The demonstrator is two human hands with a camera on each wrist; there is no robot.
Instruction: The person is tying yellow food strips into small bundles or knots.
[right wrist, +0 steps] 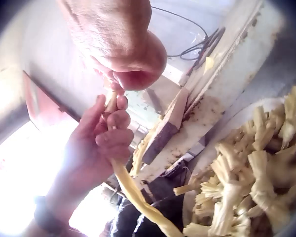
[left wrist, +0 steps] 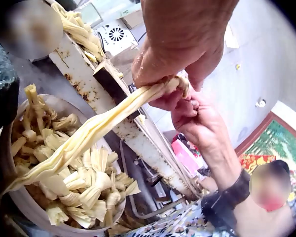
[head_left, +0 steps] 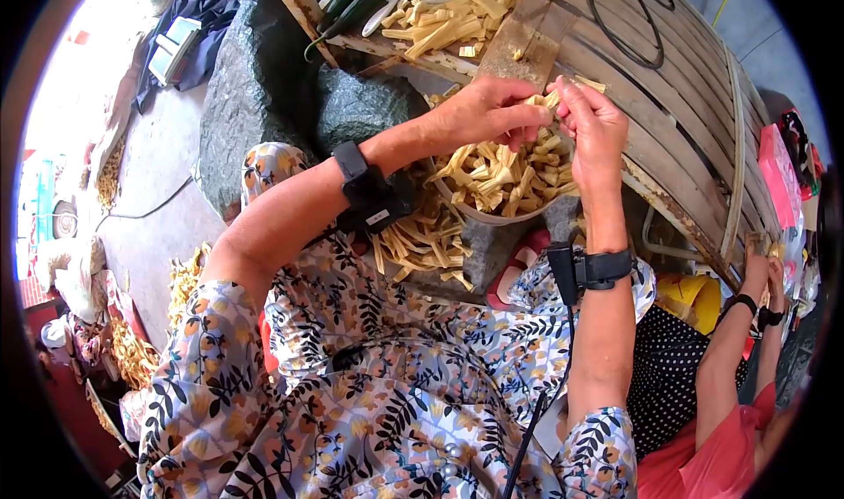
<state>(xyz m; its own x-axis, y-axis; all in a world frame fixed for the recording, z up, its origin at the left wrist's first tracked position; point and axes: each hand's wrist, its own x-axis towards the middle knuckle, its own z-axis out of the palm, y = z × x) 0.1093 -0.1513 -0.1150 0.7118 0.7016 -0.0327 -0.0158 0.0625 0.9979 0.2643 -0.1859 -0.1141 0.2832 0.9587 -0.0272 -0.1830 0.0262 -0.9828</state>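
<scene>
My left hand (head_left: pixel 494 115) has its fingers curled round a long, pale yellow strip (left wrist: pixel 96 127) that looks like a dried or pickled vegetable stem. One end of the strip trails down from this hand over the bucket. At the strip's short upper end, the fingertips of my right hand (head_left: pixel 594 131) pinch it, close against the left fingers. Below both hands stands a pale round bucket (head_left: pixel 501 219), heaped with short knotted pieces (left wrist: pixel 93 185) of the same yellow stuff. The pinched tip is partly hidden behind the fingers in both wrist views.
A slatted wooden bench (head_left: pixel 677 138) with a rusty edge runs behind the bucket, bearing a small board (head_left: pixel 530 35), loose strips (head_left: pixel 453 26), a cucumber (head_left: pixel 365 5) and a black cable (head_left: pixel 607 24). More strips (head_left: pixel 426 244) lie below. Another person's hands (head_left: pixel 763 272) are at right.
</scene>
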